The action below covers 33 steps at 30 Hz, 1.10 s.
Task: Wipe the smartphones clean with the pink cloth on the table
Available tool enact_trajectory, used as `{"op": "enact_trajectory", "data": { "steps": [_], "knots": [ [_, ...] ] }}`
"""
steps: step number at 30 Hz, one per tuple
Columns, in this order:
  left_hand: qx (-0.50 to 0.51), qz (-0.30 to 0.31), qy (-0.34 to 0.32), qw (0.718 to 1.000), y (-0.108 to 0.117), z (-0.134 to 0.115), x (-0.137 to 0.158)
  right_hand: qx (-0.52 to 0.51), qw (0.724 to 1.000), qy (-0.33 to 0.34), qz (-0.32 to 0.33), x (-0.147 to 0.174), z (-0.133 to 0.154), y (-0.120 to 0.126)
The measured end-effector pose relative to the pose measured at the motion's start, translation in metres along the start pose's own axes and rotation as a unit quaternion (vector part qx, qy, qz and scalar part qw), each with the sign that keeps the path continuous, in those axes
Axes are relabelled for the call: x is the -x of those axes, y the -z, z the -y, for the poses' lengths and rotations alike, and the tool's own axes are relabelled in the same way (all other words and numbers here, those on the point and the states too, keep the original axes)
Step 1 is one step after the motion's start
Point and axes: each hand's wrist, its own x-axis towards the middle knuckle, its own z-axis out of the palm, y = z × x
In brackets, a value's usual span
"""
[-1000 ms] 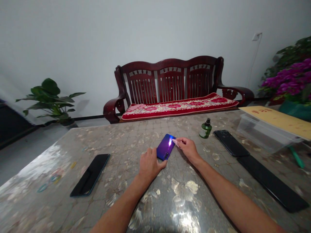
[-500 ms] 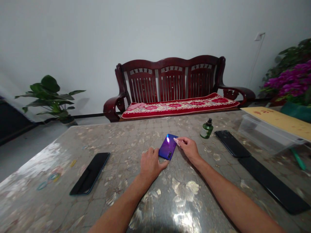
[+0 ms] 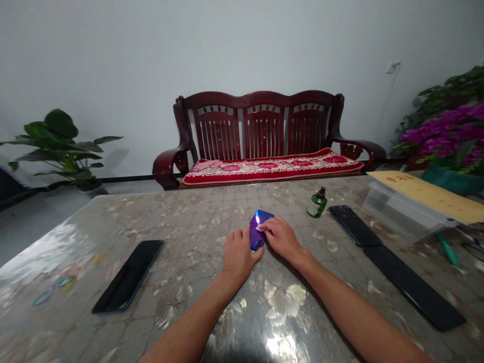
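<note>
A blue-purple phone (image 3: 254,238) lies back up on the table, its camera strip toward me and a bright reflection on its far half. My left hand (image 3: 239,254) grips it at the left edge and near corner, thumb and fingers bent around it. Over the phone's right half, my right hand (image 3: 282,237) is closed in a pinch on a small folded white wipe (image 3: 259,228). The wipe touches the phone's back and is mostly hidden by the fingers.
A dark phone (image 3: 130,275) and rubber bands (image 3: 62,283) lie left. Right stand a green bottle (image 3: 316,203) and a clear plastic box (image 3: 408,214) under yellow card (image 3: 427,194); two more black phones, one here (image 3: 355,225), lie near them. Behind is a wooden bench (image 3: 264,126).
My right hand has slid the wipe leftward and nearer, from the phone's far right edge toward the middle of its back. My left hand keeps its grip. The view has shifted slightly.
</note>
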Motion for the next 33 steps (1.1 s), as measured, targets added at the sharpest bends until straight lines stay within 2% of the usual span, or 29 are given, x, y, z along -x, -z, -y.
{"op": "enact_trajectory", "data": {
  "steps": [3,6,11,14,18,21,23,26,28,33],
  "knots": [
    [0.011,-0.007,-0.002,1.0,-0.002,0.002,-0.001,-0.006,0.999,0.04,0.023,0.002,0.006,0.0],
    [0.018,-0.007,0.002,1.0,-0.002,0.003,-0.001,0.015,0.998,0.051,0.033,-0.003,0.002,0.002],
    [0.021,-0.007,0.011,1.0,0.002,0.002,-0.002,0.07,0.997,0.006,0.035,-0.026,-0.015,0.006],
    [0.027,-0.002,0.021,0.999,0.002,0.003,-0.002,0.088,0.995,-0.003,0.041,-0.03,-0.011,0.003],
    [0.033,0.001,0.031,0.999,0.0,0.004,-0.002,0.059,0.994,0.062,0.065,-0.019,0.006,-0.003],
    [0.041,0.001,0.038,0.998,0.0,0.004,-0.001,0.058,0.991,0.092,0.083,-0.018,0.005,-0.003],
    [0.042,0.003,0.039,0.998,0.0,0.004,-0.001,0.076,0.992,0.072,0.076,-0.026,-0.003,-0.002],
    [0.039,0.004,0.04,0.998,0.002,0.004,-0.002,0.107,0.993,0.003,0.055,-0.041,-0.014,-0.003],
    [0.038,0.007,0.043,0.998,0.003,0.003,-0.001,0.107,0.993,-0.012,0.051,-0.045,-0.014,-0.005],
    [0.034,0.011,0.05,0.998,0.004,0.002,0.001,0.059,0.991,0.08,0.093,-0.036,0.004,-0.012]
  ]
}}
